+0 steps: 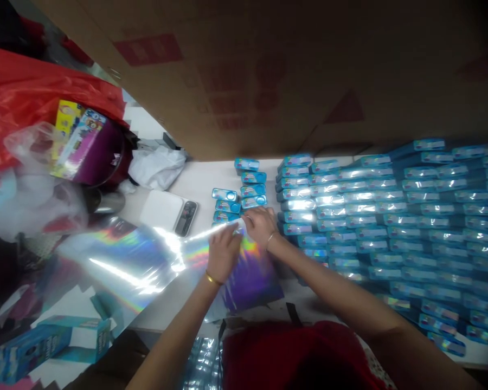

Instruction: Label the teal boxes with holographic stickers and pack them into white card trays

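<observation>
A sheet of shiny rainbow holographic film (130, 260) stretches across the table in front of me, with a purple-reflecting part (252, 281) near my body. My right hand (261, 225) is closed, its fingertips pinching the film's far edge. Close on its left, my left hand (223, 253) has its fingers bent together at the same edge; motion blur softens the fingertips. Just beyond both hands, small blue boxes (254, 190) with rounded window shapes stand in two short columns.
Rows of blue boxes (370, 216) fill the right side. A large cardboard carton (248, 70) walls off the back. On the left are a white scale (162, 211), a crumpled white bag (158, 167), a red plastic bag (44, 81) and an opened blue carton (85, 338).
</observation>
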A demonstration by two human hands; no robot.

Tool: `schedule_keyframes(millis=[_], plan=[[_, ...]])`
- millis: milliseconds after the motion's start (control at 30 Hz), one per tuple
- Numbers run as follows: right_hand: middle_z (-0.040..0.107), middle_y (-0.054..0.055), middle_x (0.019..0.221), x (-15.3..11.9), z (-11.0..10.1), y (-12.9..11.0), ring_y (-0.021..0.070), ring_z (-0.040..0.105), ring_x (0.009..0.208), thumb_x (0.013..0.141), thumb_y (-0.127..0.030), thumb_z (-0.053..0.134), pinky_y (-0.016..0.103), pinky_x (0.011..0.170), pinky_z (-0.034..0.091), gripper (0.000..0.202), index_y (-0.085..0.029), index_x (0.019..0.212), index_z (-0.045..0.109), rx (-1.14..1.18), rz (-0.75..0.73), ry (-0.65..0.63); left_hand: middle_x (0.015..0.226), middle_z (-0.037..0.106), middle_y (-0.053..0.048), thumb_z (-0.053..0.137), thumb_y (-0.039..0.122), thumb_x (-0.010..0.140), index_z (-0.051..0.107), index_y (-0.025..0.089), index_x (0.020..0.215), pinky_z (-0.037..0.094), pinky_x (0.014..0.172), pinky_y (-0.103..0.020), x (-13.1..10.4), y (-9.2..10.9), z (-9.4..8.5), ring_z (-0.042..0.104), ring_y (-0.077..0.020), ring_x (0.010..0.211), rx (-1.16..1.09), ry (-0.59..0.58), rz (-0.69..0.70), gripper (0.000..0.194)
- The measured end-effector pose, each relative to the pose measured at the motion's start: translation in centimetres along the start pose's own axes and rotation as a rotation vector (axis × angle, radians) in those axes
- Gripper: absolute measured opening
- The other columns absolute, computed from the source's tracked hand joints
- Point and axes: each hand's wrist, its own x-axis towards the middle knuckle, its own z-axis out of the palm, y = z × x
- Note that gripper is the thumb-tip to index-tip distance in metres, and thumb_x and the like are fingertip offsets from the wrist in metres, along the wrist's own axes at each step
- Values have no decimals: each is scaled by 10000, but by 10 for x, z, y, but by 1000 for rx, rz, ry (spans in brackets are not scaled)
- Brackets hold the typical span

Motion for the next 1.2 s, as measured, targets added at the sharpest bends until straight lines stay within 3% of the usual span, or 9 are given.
schedule_keyframes(millis=[100,167,267,367,467,567,767,900,1200], plan=[[679,85,950,0,0,6,242,532,956,951,-296,446,370,838,289,250,-171,916,659,-27,-34,7,1056,665,-65,555,189,875,595,218,951,386,809,-368,-14,18,-20,581,-208,970,-237,3,-85,91],[658,98,1055,-5,-4,9,250,510,1027,959,-331,433,381,875,306,283,-172,1046,650,38,-78,84,917,655,-35,585,215,861,577,220,916,417,817,-353,-13,26,-33,597,-180,880,-407,141,-288,56],[610,105,1166,-17,-14,9,230,481,1115,984,-400,337,377,932,346,393,-173,1152,611,288,-141,221,840,610,-14,629,297,832,546,212,865,469,777,-311,7,28,-41,599,-157,815,-704,390,-672,123],[630,81,1074,-31,-22,5,206,530,1052,987,-456,277,355,907,408,446,-186,1050,627,569,-131,211,791,591,8,672,328,788,533,199,818,478,752,-266,34,23,-33,593,-132,784,-971,465,-841,192],[630,43,906,-34,-26,5,187,571,894,954,-488,385,318,805,447,367,-205,886,609,686,-2,232,724,568,27,698,305,755,551,186,773,458,729,-236,56,18,-17,567,-108,726,-1093,441,-861,190],[601,18,785,-23,-32,14,176,554,816,953,-441,419,305,772,418,336,-212,754,563,575,58,309,694,560,28,699,289,742,564,178,740,443,705,-237,75,12,2,545,-105,688,-1093,397,-844,174],[636,49,872,28,-59,48,218,509,912,950,-325,425,354,825,298,262,-202,804,605,100,88,378,824,594,-12,632,251,769,591,185,731,446,850,-304,137,-5,37,570,-154,846,-761,438,-647,86],[641,82,910,58,-65,62,254,476,938,926,-272,435,386,834,256,242,-194,820,638,-67,105,372,903,602,-24,617,244,772,582,204,716,413,931,-373,170,-11,52,558,-198,955,-548,386,-660,76],[600,149,959,83,-54,73,316,440,1008,918,-251,394,450,860,229,312,-152,880,687,-236,110,231,1033,588,-70,584,273,794,595,209,731,341,911,-502,183,-13,68,505,-298,1041,-296,226,-685,91]])
